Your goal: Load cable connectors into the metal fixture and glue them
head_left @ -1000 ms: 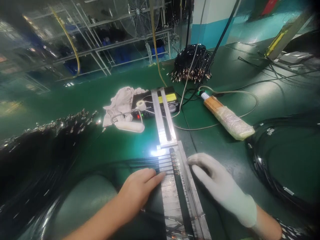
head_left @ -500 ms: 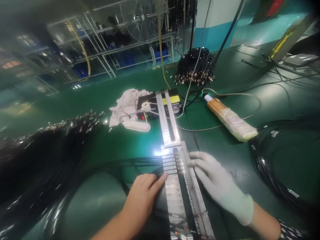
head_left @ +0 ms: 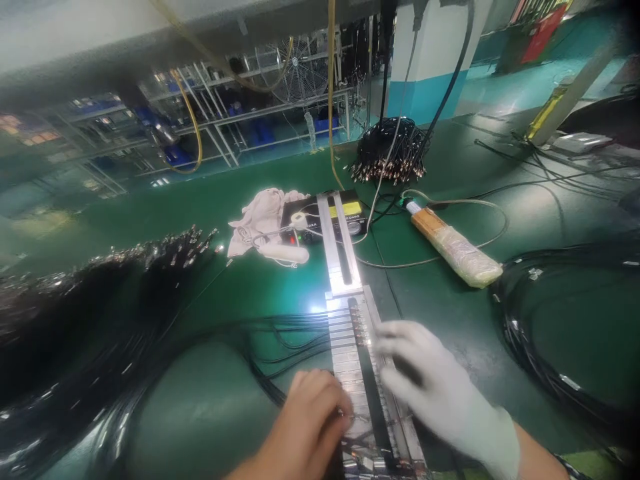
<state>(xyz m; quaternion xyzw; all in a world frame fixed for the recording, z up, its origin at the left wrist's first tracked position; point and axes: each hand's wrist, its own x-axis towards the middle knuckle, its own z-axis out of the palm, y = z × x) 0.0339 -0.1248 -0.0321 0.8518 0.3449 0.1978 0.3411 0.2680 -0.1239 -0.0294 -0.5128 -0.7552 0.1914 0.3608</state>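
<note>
My left hand is bare and curls its fingers over the lower left side of a slotted metal fixture. What its fingers hold, if anything, is hidden. My right hand, in a white glove, is slightly blurred; its parted fingers lie by the fixture's right rail. Several thin black cables run from the left into the upper slots, with small metal ends lined up along a dark strip. Loose metal pieces lie at the fixture's near end.
A black control box and pale cloth stand beyond the fixture. A wrapped handle tool lies right of them. Black cable bundles fill the left; a cable coil lies right, another bundle behind. A bright light glows beside the fixture.
My left hand has moved down along the fixture, toward me, and its fingers have curled in. My right hand has shifted slightly down, still by the rail. The camera view has tilted up a little.
</note>
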